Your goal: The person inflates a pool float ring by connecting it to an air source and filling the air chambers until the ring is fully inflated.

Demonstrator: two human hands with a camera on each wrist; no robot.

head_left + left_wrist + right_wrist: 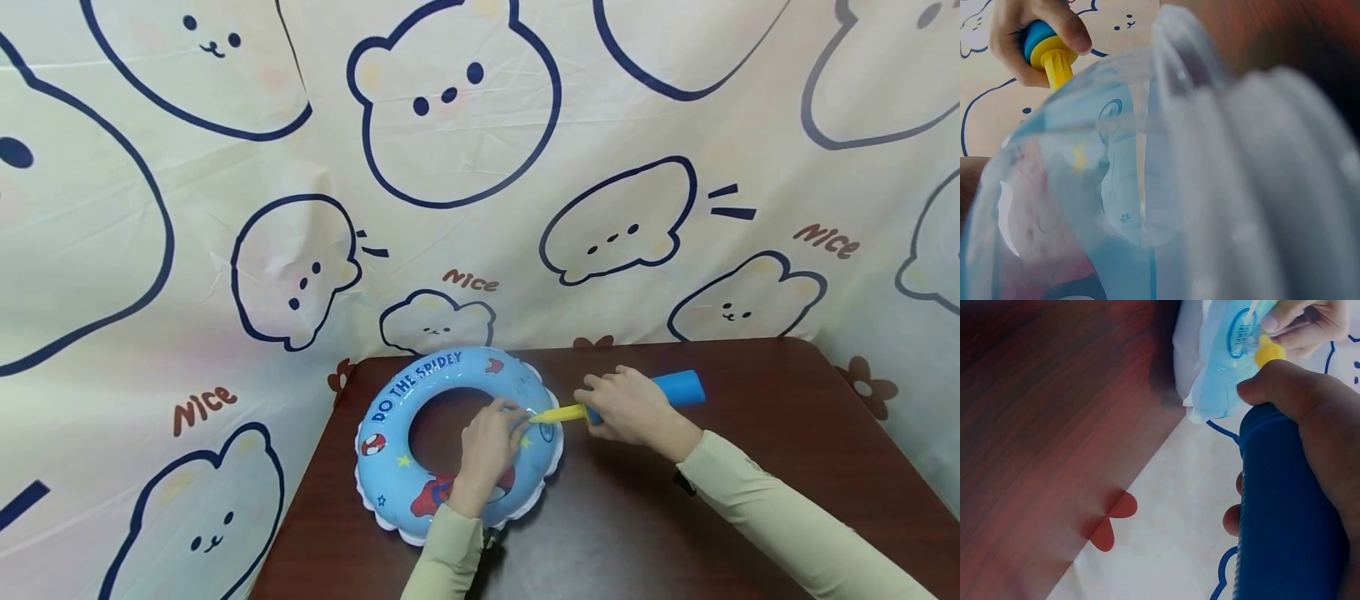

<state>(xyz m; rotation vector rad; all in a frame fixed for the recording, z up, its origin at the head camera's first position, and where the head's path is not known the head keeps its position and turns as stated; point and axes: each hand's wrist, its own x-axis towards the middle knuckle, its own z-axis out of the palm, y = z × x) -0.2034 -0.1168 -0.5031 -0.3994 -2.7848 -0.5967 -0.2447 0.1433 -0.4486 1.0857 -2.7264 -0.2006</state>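
Note:
An inflated light blue swim ring (480,372) with printed lettering and a scalloped white edge lies on the table. My left hand (487,442) reaches over its inner edge and pinches the ring's valve with thumb and fingers. In the right wrist view, that left hand (1319,328) is beside the yellow nozzle. My right hand (630,408) grips a blue hand pump (681,388), fingers curled round its body (1285,506). The pump's yellow nozzle (561,414) points left and meets the ring at the valve. The left wrist view is mostly filled by the ring's clear, puffed-out side (1104,206).
The dark brown wooden table (600,533) extends to the right of the ring and in front of it. Behind and beside it hangs pale cloth (480,242) printed with bear outlines and flowers.

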